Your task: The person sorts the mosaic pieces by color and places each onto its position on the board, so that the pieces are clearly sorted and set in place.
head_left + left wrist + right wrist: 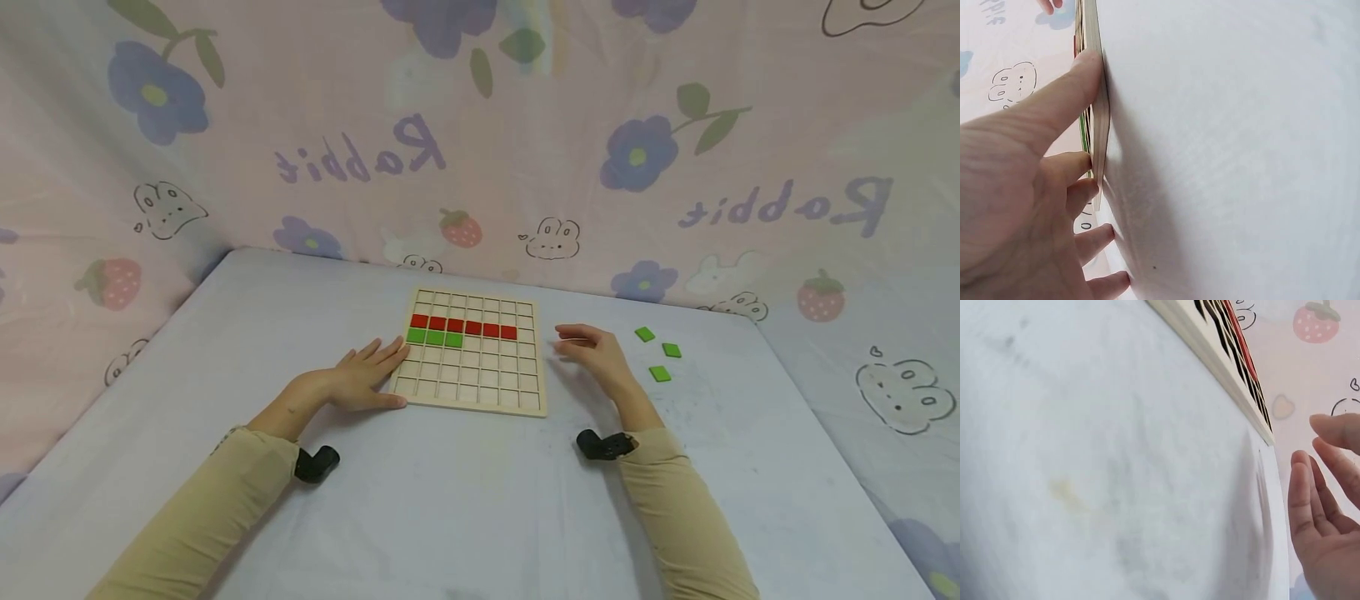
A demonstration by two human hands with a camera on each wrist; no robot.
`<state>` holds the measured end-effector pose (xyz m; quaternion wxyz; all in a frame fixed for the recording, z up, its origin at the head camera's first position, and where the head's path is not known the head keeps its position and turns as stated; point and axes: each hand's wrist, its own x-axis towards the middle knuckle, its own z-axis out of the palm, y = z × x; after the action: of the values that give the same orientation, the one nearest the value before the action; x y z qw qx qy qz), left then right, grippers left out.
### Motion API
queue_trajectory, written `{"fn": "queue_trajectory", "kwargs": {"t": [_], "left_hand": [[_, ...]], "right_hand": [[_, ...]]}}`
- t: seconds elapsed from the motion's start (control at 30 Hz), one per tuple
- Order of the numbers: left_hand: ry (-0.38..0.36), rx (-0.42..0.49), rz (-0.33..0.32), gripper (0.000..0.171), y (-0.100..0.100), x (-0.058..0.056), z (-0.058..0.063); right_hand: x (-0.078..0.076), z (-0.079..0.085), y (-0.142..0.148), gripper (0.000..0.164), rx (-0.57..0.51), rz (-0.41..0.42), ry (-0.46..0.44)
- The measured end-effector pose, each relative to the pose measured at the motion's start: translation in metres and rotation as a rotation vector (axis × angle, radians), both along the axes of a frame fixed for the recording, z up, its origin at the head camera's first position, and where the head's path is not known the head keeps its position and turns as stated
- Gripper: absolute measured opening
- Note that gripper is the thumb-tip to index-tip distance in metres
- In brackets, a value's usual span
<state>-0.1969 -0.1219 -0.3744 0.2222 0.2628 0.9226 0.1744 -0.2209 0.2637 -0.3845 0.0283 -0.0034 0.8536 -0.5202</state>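
A square wooden grid board [480, 375] lies flat on the white-covered table. Across one of its rows runs a line of several red tiles [473, 327]. Just below them, at the left end, sit three green tiles [435, 337]. My left hand [363, 379] rests at the board's left edge with spread fingers; in the left wrist view the thumb [1063, 100] touches the board's side. To the right of the board hovers my right hand [596, 354], fingers gently bent toward it. In the right wrist view nothing shows between its thumb and fingers [1300, 494].
Three loose green tiles [660, 373] lie on the table to the right of my right hand. A patterned curtain [495, 150] with flowers, rabbits and strawberries hangs behind the table [465, 500]. Small black devices [317, 464] are worn at both wrists.
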Motion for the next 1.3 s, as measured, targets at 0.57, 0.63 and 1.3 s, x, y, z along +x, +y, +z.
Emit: {"fn": "queue_trajectory", "kwargs": {"t": [0.57,0.63,1.3], "left_hand": [[0.003,0.006,-0.003,0.085,-0.002,0.002,0.002],[0.004,0.014,-0.001,0.085,-0.002,0.002,0.003],[0.012,0.024,-0.007,0.084,0.001,0.002,0.002]], "right_hand": [[0.006,-0.001,0.017,0.047,0.006,-0.057,-0.027],[0.007,-0.001,0.019,0.047,0.011,-0.063,-0.026],[0.019,-0.002,0.048,0.053,0.031,-0.11,-0.039]]}}
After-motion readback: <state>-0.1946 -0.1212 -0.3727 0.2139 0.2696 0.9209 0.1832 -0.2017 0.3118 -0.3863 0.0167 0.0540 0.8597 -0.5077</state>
